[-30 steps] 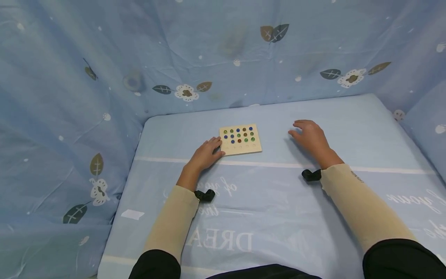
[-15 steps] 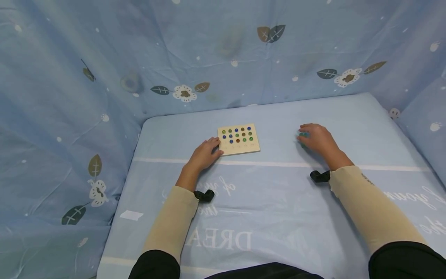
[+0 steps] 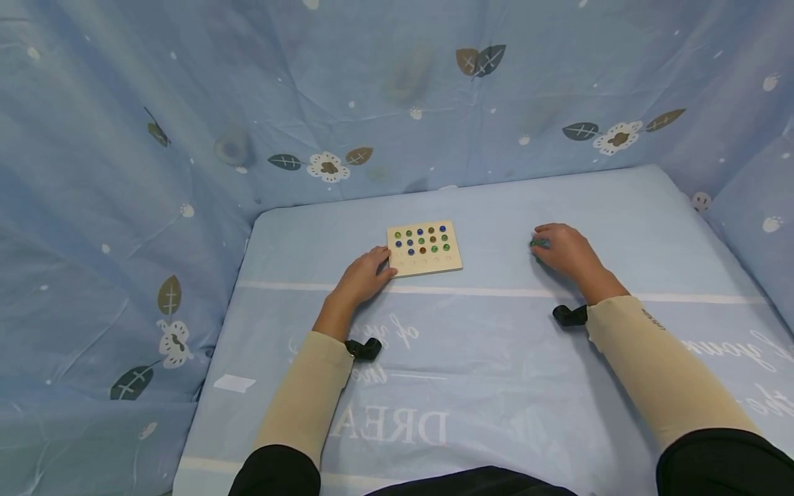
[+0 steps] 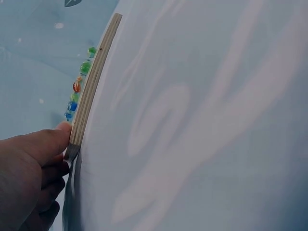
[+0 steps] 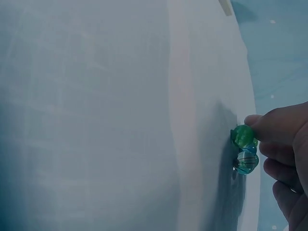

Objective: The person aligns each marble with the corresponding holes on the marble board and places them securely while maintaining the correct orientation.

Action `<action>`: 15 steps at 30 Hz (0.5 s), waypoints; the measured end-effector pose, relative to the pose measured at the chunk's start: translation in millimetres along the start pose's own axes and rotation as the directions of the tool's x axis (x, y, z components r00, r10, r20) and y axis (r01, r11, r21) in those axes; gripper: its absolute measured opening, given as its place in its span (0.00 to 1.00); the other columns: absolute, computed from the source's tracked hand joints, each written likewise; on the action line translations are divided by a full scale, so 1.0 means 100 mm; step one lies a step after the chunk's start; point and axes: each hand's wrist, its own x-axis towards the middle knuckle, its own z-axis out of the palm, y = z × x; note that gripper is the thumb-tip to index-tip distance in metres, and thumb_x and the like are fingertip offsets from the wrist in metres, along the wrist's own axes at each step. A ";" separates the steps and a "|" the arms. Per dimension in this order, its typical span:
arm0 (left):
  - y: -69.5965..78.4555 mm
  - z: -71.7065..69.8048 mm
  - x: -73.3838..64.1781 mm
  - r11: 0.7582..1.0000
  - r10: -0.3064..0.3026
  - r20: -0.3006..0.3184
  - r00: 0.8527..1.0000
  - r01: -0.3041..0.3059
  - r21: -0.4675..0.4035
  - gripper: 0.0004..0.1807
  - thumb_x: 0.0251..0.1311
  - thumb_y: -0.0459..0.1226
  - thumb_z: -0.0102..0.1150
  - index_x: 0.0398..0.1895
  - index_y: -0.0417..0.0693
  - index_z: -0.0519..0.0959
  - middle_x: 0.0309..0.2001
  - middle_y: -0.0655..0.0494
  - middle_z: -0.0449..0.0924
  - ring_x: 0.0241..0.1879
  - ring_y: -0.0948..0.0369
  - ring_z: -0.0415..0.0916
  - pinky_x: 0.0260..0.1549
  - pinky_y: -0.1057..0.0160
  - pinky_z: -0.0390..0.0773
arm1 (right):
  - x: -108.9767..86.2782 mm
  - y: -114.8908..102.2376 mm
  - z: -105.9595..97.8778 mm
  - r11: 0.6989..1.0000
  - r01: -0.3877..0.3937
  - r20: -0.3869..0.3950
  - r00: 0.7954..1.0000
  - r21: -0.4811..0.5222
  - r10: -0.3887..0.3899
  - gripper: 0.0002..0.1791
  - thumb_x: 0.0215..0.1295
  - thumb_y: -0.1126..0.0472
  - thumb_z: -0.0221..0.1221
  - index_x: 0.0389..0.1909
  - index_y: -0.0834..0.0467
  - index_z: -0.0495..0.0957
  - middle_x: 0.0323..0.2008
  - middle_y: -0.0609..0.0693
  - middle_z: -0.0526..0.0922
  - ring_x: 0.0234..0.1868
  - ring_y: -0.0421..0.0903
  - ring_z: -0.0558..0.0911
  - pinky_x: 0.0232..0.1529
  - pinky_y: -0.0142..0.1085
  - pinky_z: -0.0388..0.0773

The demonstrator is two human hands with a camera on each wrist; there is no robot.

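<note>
A pale wooden board (image 3: 424,260) lies flat on the table, its rows of round hollows partly filled with green, blue and brown glass marbles. My left hand (image 3: 362,275) holds the board's near left corner, the thumb against the front edge and the fingers along the left side. In the left wrist view, the thumb (image 4: 48,143) meets the end of the board. To the right of the board, my right hand (image 3: 566,251) pinches a green marble (image 5: 243,136) with its thumb against it. A teal striped marble (image 5: 247,163) and a blue one sit close beside it, partly hidden by the fingers.
A light blue cloth with white lettering covers the table (image 3: 484,358). Patterned blue fabric (image 3: 397,103) hangs behind it and at both sides. A white patch (image 3: 234,383) lies near the left edge.
My right hand has moved slightly right and toward me, down to the marbles, and its fingers have closed in on them. The left hand and the board have stayed put.
</note>
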 end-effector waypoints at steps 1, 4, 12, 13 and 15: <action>0.00 0.00 0.00 1.000 -0.004 0.004 1.000 0.004 -0.002 0.35 0.65 0.53 0.51 0.72 0.52 0.58 0.72 0.55 0.55 0.72 0.55 0.49 0.69 0.53 0.55 | 0.00 0.00 0.00 1.000 -0.002 0.004 1.000 -0.002 0.002 0.18 0.63 0.61 0.60 0.51 0.66 0.79 0.61 0.64 0.71 0.65 0.63 0.64 0.64 0.58 0.61; 0.01 0.00 -0.01 1.000 -0.007 0.016 1.000 0.007 -0.002 0.35 0.66 0.53 0.49 0.72 0.53 0.57 0.72 0.55 0.54 0.72 0.55 0.49 0.69 0.53 0.55 | 0.01 -0.01 0.01 1.000 -0.006 0.010 1.000 -0.007 0.006 0.17 0.63 0.62 0.59 0.50 0.66 0.79 0.61 0.64 0.71 0.65 0.63 0.64 0.64 0.58 0.60; 0.01 -0.01 -0.01 1.000 -0.001 0.021 1.000 0.000 0.019 0.35 0.66 0.54 0.48 0.73 0.53 0.56 0.73 0.55 0.54 0.72 0.55 0.49 0.69 0.52 0.56 | 0.02 0.00 0.03 1.000 -0.014 -0.011 1.000 0.000 0.014 0.16 0.62 0.63 0.60 0.49 0.67 0.79 0.61 0.64 0.71 0.65 0.63 0.64 0.64 0.57 0.61; 0.01 -0.01 -0.02 1.000 -0.002 0.022 1.000 0.002 0.019 0.35 0.66 0.54 0.48 0.73 0.53 0.56 0.73 0.55 0.53 0.72 0.55 0.49 0.69 0.52 0.55 | 0.02 0.00 0.03 1.000 -0.014 -0.013 1.000 -0.003 0.014 0.16 0.62 0.63 0.60 0.49 0.67 0.79 0.61 0.64 0.71 0.65 0.63 0.64 0.64 0.57 0.61; 0.01 -0.01 -0.01 1.000 -0.003 0.024 1.000 0.003 0.025 0.35 0.66 0.54 0.48 0.73 0.53 0.55 0.73 0.55 0.52 0.73 0.55 0.48 0.69 0.52 0.55 | 0.03 0.00 0.04 1.000 -0.016 -0.012 1.000 -0.007 0.016 0.16 0.62 0.64 0.59 0.49 0.67 0.79 0.61 0.63 0.71 0.65 0.63 0.64 0.64 0.57 0.61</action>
